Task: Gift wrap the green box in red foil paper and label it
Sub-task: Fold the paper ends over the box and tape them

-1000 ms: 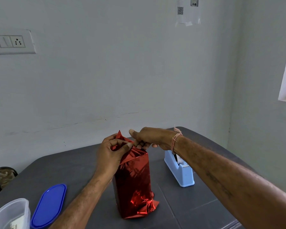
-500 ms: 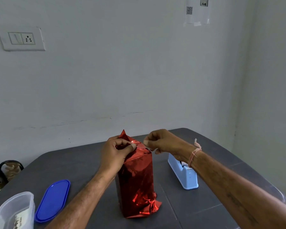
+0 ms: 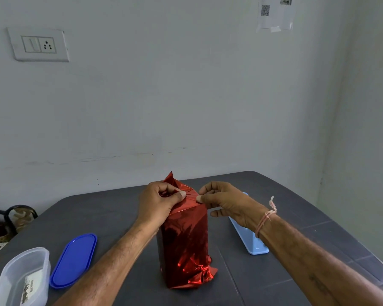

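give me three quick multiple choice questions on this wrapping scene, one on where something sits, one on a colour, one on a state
1. Where is the blue lid?
A. on the clear container
B. flat on the table, beside the clear container
C. on top of the wrapped box

2. What colour is the tape dispenser?
A. light blue
B. yellow
C. black

3. How does the wrapped box stand?
A. lying on its side
B. lifted off the table
C. upright on the table

Answers:
1. B: the lid lies on the dark table next to the open clear container.
2. A: its body behind the right hand is pale blue.
3. C: its crumpled bottom end rests on the table while the left hand and right hand work the foil at its top.
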The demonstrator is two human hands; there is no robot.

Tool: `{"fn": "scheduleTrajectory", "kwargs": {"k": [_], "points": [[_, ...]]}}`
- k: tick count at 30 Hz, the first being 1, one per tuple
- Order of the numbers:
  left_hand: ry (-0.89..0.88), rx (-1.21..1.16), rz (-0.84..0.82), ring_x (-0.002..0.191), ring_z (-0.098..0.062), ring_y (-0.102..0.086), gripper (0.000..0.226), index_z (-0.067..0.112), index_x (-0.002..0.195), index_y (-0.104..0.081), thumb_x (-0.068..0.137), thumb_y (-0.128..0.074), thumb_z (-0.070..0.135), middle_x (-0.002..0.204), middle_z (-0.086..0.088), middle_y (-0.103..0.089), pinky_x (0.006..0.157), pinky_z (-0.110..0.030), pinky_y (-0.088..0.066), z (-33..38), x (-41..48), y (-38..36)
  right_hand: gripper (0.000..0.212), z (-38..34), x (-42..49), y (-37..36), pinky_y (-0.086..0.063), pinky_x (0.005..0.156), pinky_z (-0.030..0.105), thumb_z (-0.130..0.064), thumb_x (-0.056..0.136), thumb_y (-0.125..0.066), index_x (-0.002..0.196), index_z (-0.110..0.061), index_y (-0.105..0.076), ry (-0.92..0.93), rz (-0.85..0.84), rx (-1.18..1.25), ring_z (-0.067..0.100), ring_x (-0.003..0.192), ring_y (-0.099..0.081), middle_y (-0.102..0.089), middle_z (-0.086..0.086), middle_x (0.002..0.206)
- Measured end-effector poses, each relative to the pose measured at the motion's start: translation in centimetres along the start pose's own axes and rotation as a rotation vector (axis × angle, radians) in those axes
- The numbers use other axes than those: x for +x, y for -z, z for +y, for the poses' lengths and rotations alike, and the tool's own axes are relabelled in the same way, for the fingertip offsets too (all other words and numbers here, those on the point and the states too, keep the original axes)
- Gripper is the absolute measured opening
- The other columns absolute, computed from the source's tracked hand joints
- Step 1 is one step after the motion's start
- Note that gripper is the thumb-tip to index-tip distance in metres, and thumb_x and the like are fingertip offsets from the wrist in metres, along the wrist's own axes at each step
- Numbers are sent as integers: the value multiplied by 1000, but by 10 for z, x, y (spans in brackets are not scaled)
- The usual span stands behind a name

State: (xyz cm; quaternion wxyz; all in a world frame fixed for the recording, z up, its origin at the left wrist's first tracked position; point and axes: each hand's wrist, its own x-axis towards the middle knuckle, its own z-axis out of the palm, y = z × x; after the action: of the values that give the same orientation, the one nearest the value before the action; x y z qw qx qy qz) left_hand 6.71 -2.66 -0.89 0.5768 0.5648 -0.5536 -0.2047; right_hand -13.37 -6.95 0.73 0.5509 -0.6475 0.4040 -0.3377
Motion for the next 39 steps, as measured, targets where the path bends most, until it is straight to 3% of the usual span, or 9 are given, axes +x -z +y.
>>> {"fn": "scheduleTrajectory", "kwargs": {"k": [5,9,13,17,21,28,31,36,39], "points": [[63,-11,37,114,-14,-61,43,27,99,-68,65,-95,27,118,6,-65,101,-38,-51,2,3,2,14,1,0,-3,-52,67,28,-23,87,-78,95,-21,-66,-61,15,31,9,75,-67,-72,-7,83],[189,-44,49,129,-23,-50,78,30,123,-49,62,-97,30,139,-2,-48,108,-43,-48,0,7,4,19,2,-1,-5,-52,67,28,-30,89,-77,101,-20,-66,-87,41,53,11,79,-69,-73,-4,89],[257,-80,44,132,-26,-49,97,32,138,-38,62,-98,29,147,-7,-44,110,-44,-45,-3,9,4,31,2,0,4,-53,83,38,-42,96,-66,113,-15,-66,-132,81,220,19,96,-71,-74,2,104],[358,-138,9,125,-28,-56,110,31,144,-32,58,-99,31,142,-12,-52,108,-46,-48,-6,11,4,28,4,0,9,-55,81,38,-39,95,-68,113,-17,-65,-128,79,252,21,99,-71,-74,4,107],[416,-144,-31,113,-24,-60,105,21,144,-37,60,-98,30,132,-9,-55,88,-33,-53,-3,12,7,28,9,0,3,-55,80,37,-35,86,-78,106,-20,-66,-113,5,171,16,91,-70,-75,-2,96],[526,-209,-160,95,-25,-75,85,8,116,-68,43,-101,38,102,-10,-78,74,-31,-60,-6,18,17,36,8,5,-4,-55,73,33,-30,79,-86,108,-21,-65,-119,5,106,15,89,-69,-75,-5,95],[576,-253,-197,96,-30,-75,61,3,111,-72,61,-96,27,97,-14,-79,78,-32,-60,-4,19,15,35,9,7,-2,-54,73,34,-27,80,-85,108,-22,-65,-131,18,100,15,89,-69,-74,-6,95],[629,-294,-236,87,-29,-76,70,0,108,-74,49,-95,30,95,-18,-78,69,-30,-60,-4,18,16,34,13,7,-2,-54,73,36,-27,80,-85,107,-23,-66,-138,12,139,17,93,-68,-74,-4,96],[632,-315,-229,78,-27,-75,63,-2,108,-73,55,-94,25,95,-19,-78,57,-26,-58,-3,17,18,35,15,6,-3,-57,81,40,-36,85,-80,112,-19,-64,-136,7,194,19,95,-69,-75,-1,98]]}}
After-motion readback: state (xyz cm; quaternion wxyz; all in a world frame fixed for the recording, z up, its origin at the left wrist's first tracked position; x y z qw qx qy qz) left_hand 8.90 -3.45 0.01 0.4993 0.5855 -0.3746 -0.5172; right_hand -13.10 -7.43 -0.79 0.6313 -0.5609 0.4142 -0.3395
